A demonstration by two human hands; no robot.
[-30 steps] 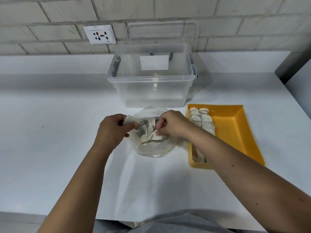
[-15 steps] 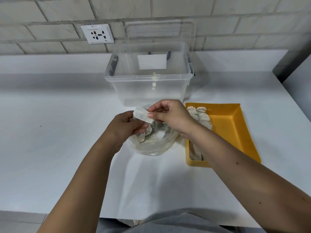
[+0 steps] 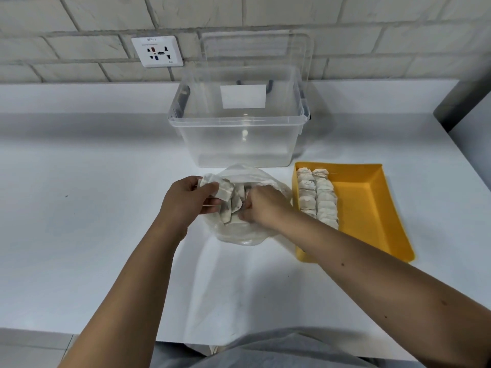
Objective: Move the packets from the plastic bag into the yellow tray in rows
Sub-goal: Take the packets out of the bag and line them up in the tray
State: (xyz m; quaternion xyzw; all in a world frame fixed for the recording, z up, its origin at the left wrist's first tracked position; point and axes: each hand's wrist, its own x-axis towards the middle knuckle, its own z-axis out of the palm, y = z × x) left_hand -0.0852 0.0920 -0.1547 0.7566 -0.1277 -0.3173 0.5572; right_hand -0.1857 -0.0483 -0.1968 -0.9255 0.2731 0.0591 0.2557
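Observation:
The clear plastic bag (image 3: 240, 233) lies on the white table with several pale packets (image 3: 235, 205) standing inside it. At the bag's left rim, my left hand (image 3: 187, 201) grips a white packet (image 3: 222, 192). My right hand (image 3: 263, 208) is down inside the bag, its fingers curled round a packet there. To the right sits the yellow tray (image 3: 372, 208), where two rows of packets (image 3: 317, 199) lie along the left side. My right forearm hides the near ends of those rows.
A clear storage box (image 3: 239, 136) stands just behind the bag, its lid (image 3: 255, 49) leaning on the brick wall. A wall socket (image 3: 157, 51) is at the back left. The table's near edge is by my lap.
Half a second ago my right hand held a packet up against my left hand. That packet is now in my left hand, and my right hand has dropped back into the bag.

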